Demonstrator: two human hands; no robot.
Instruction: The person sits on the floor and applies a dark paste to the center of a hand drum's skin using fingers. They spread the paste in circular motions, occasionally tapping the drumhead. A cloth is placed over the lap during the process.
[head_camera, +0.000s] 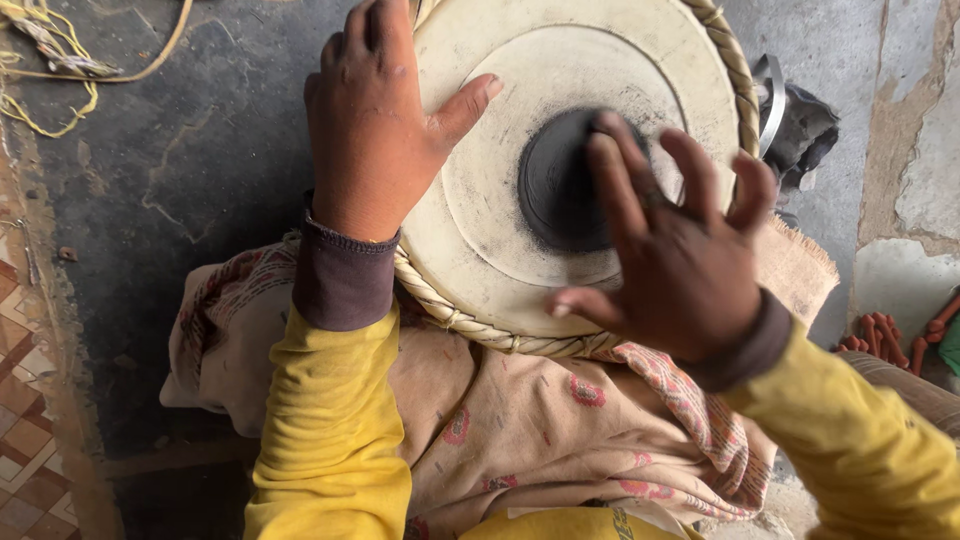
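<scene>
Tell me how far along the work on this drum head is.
Looks done: the black patch sits on the pale drum skin, and the braided rim runs around it. In hand: the right hand's fingers press on the patch while the left hand steadies the edge. How much rubbing is left, I cannot tell.

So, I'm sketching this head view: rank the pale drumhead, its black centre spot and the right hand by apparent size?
1. Pale drumhead, clearly largest.
2. Right hand, though nearer the camera.
3. Black centre spot, partly covered by fingers.
</scene>
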